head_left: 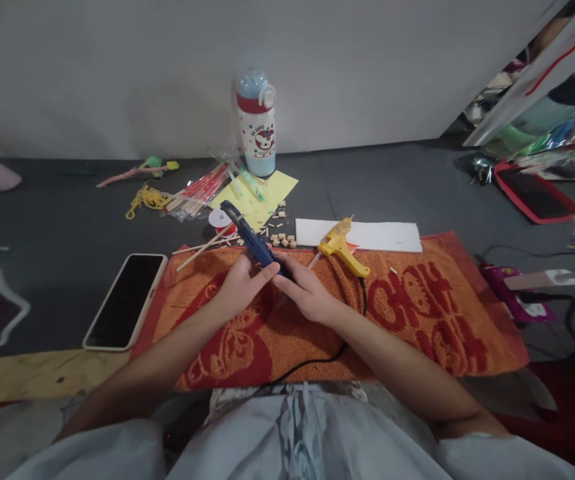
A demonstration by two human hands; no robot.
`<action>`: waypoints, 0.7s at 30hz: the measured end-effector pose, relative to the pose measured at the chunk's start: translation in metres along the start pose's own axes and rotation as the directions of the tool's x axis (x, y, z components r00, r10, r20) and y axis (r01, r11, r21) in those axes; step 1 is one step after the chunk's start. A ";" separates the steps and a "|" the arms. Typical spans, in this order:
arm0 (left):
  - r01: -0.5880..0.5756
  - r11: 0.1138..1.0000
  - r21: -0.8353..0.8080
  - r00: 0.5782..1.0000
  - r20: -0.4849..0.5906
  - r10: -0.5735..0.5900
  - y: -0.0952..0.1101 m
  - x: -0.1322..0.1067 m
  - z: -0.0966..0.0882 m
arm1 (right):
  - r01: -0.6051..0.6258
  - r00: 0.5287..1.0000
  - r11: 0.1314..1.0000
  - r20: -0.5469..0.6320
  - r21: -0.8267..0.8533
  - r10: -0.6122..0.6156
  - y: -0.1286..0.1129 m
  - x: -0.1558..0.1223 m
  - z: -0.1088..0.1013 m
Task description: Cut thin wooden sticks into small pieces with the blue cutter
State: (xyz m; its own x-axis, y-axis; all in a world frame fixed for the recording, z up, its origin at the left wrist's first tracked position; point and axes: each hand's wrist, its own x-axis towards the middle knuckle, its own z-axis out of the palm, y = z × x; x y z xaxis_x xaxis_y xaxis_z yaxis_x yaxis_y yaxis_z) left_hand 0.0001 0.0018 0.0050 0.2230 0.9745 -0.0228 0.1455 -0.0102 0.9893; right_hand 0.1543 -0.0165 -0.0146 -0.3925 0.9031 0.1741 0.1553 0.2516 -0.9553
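Note:
Both my hands meet over an orange and red towel (417, 313). My left hand (240, 287) and my right hand (307, 290) are both closed around the near end of a dark blue tool (250, 237) that points away to the upper left. A yellow glue gun (341, 247) lies just right of my right hand, its black cord (352, 333) running back toward me. Small wooden blocks (280, 237) and thin wooden sticks (202, 250) lie beyond the tool's tip.
A black phone (125, 300) lies left of the towel. A white strip (367, 235), yellow paper (260, 197), a red and white spool (219, 220), packets of sticks (200, 190) and a blue bottle (256, 123) sit behind. Clutter fills the right edge.

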 end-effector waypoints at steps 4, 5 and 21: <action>-0.076 0.938 0.338 0.995 -0.033 0.093 0.008 -0.003 -0.011 | -0.074 0.997 0.995 -0.039 -0.060 0.072 -0.005 -0.001 -0.007; -0.110 0.876 0.469 0.986 -0.058 0.155 0.009 -0.004 -0.015 | -0.094 0.994 0.992 -0.062 -0.087 0.089 -0.006 -0.001 -0.009; 0.124 0.496 0.860 0.960 -0.230 0.159 0.018 0.010 -0.040 | -0.131 0.991 0.972 -0.042 -0.194 0.126 -0.009 -0.004 -0.013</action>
State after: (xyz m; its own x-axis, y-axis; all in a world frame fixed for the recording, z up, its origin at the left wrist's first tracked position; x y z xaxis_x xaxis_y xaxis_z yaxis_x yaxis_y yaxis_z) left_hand -0.0334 0.0207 0.0280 0.0153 0.9855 0.1691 0.9284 -0.0768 0.3635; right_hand 0.1667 -0.0176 -0.0037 -0.3319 0.9413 0.0624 0.3782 0.1934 -0.9053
